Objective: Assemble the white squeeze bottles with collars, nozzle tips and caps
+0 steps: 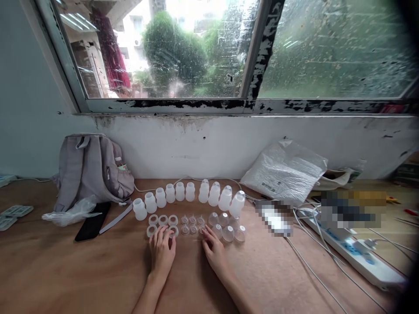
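Observation:
Small baby bottles are laid out in parts on the wooden table. My left hand point(161, 249) reaches over the front row of white screw rings point(173, 220), its curved fingers closed around the middle ring, which they mostly hide. My right hand point(214, 250) pinches with thumb and fingertips at the front right bottle nipple point(201, 230), partly covered by them. Clear nipples point(192, 220) stand in two rows between my hands. Domed translucent caps point(228, 233) sit just right of my right hand. Behind is an arc of open bottle bodies point(160, 197) and capped bottles point(225, 198).
At left are a grey backpack point(87, 170), a plastic bag point(73, 211), a black phone-like slab point(92, 223) and a pale strap point(116, 219). A silvery pouch point(286, 170) leans on the wall. Cables and a power strip point(376, 266) lie right, beside blurred items.

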The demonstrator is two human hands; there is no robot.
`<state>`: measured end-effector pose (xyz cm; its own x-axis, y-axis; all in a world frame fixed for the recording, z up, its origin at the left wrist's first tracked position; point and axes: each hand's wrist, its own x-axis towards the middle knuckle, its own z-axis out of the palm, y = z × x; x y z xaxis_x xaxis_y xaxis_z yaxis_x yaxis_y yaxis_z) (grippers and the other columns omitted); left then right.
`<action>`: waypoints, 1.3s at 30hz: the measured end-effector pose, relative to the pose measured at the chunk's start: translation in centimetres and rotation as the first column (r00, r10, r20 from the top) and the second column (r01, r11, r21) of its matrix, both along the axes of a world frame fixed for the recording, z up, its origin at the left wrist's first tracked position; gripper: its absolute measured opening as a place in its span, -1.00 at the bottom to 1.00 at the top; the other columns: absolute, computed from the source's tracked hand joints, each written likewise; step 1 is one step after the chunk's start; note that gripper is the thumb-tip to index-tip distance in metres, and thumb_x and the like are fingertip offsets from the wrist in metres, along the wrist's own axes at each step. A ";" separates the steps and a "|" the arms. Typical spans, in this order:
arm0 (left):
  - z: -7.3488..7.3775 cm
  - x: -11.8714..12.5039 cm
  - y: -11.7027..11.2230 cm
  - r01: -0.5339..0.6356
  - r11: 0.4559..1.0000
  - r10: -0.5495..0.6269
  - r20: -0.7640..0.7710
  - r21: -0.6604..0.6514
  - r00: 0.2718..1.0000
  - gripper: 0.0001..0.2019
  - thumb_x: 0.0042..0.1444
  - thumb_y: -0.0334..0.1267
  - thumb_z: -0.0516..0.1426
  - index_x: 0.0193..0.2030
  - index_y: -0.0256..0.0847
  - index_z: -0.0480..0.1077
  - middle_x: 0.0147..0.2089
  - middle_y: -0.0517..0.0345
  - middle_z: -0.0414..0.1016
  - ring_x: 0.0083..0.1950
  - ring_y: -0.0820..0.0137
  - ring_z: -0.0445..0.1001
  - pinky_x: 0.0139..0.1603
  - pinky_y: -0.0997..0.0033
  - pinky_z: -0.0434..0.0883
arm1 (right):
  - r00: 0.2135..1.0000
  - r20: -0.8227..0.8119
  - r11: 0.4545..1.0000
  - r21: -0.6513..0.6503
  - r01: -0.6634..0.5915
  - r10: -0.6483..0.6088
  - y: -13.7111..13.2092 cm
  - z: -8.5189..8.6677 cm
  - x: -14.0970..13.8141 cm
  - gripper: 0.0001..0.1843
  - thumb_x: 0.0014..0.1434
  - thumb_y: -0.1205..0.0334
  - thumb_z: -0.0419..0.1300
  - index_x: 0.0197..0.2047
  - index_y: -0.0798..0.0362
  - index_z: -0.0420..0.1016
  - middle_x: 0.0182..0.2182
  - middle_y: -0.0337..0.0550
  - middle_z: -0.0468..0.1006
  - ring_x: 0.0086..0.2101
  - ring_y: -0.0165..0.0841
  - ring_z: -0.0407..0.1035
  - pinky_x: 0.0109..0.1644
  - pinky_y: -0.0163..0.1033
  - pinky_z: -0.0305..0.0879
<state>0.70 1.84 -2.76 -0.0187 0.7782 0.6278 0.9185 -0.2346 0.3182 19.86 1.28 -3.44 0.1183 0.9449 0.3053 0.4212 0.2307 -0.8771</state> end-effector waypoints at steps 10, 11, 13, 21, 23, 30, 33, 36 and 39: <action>0.2 0.2 -0.2 0.020 0.999 -0.020 0.003 -0.030 1.000 -0.87 0.00 -0.35 0.06 -0.32 -0.15 0.41 -0.12 0.04 0.43 0.00 0.17 0.29 0.00 0.13 0.19 | 0.999 0.046 0.999 -0.041 0.014 -0.012 -0.2 -0.1 0.2 -0.68 0.03 0.31 0.04 -0.16 0.10 0.50 0.02 0.06 0.35 -0.02 -0.19 0.29 0.00 -0.11 0.28; 0.3 0.2 -0.2 0.022 0.999 -0.022 0.005 -0.035 1.000 -0.87 0.00 -0.35 0.06 -0.32 -0.15 0.41 -0.12 0.04 0.43 0.01 0.17 0.29 0.00 0.13 0.19 | 0.998 0.062 0.999 -0.047 0.011 -0.009 -0.2 -0.1 0.2 -0.69 0.03 0.31 0.04 -0.17 0.10 0.51 0.01 0.07 0.35 -0.01 -0.18 0.28 0.01 -0.10 0.26; 0.4 0.2 -0.3 0.025 0.999 -0.025 0.008 -0.041 1.000 -0.87 0.00 -0.35 0.06 -0.32 -0.15 0.41 -0.11 0.04 0.42 0.01 0.17 0.28 0.01 0.13 0.19 | 0.996 0.093 0.998 -0.063 0.007 -0.001 -0.2 0.1 0.1 -0.68 0.03 0.30 0.05 -0.16 0.13 0.50 0.02 0.10 0.34 0.02 -0.16 0.24 0.03 -0.08 0.24; 0.2 0.2 -0.2 0.036 0.999 -0.035 0.019 -0.036 0.999 -0.87 0.00 -0.35 0.05 -0.34 -0.14 0.42 -0.12 0.04 0.42 0.02 0.17 0.27 0.02 0.13 0.19 | 0.995 0.094 0.997 -0.076 -0.025 0.032 0.0 0.5 -0.1 -0.65 0.04 0.25 0.05 -0.12 0.16 0.47 0.06 0.16 0.27 -0.15 -0.19 0.40 -0.05 -0.09 0.31; 0.1 0.2 -0.2 0.037 0.999 -0.036 0.022 -0.038 0.999 -0.86 0.00 -0.35 0.05 -0.34 -0.15 0.42 -0.12 0.04 0.42 0.02 0.18 0.27 0.02 0.13 0.19 | 0.995 0.092 0.997 -0.073 -0.022 0.029 -0.1 0.6 -0.1 -0.65 0.04 0.24 0.05 -0.12 0.15 0.47 0.05 0.14 0.30 -0.14 -0.20 0.39 -0.04 -0.10 0.30; -0.4 0.1 -0.1 0.030 1.000 -0.030 0.015 -0.004 0.999 -0.86 -0.01 -0.34 0.05 -0.33 -0.12 0.43 -0.11 0.05 0.43 0.02 0.16 0.28 0.00 0.11 0.19 | 0.998 0.057 0.997 -0.075 0.000 0.005 0.0 0.8 -0.1 -0.67 0.01 0.24 0.07 -0.16 0.10 0.50 0.02 0.10 0.34 -0.15 -0.20 0.40 -0.06 -0.09 0.31; -0.5 0.1 -0.1 0.027 1.000 -0.027 0.001 -0.001 1.000 -0.85 -0.01 -0.35 0.05 -0.34 -0.12 0.43 -0.11 0.05 0.43 0.01 0.16 0.29 -0.01 0.12 0.21 | 0.999 0.051 0.997 -0.072 -0.001 0.005 0.1 0.7 -0.2 -0.68 0.01 0.25 0.08 -0.17 0.10 0.50 0.04 0.10 0.33 -0.11 -0.18 0.37 -0.06 -0.09 0.31; -0.4 0.1 -0.1 0.022 1.000 -0.022 -0.008 0.001 1.000 -0.83 -0.02 -0.38 0.05 -0.32 -0.14 0.43 -0.11 0.04 0.43 0.01 0.18 0.30 -0.01 0.14 0.22 | 0.999 0.046 0.998 -0.057 -0.001 0.003 0.1 0.7 -0.1 -0.69 0.00 0.25 0.08 -0.19 0.09 0.51 0.00 0.06 0.38 -0.04 -0.17 0.31 -0.06 -0.09 0.31; -0.2 0.1 -0.1 0.016 1.000 -0.017 -0.015 -0.005 1.000 -0.80 -0.03 -0.41 0.04 -0.28 -0.15 0.42 -0.10 0.04 0.44 0.00 0.18 0.30 -0.01 0.14 0.22 | 0.999 0.041 0.998 -0.062 -0.006 0.008 0.1 0.7 -0.1 -0.69 0.01 0.25 0.07 -0.18 0.08 0.51 0.00 0.06 0.38 -0.05 -0.16 0.32 -0.08 -0.09 0.33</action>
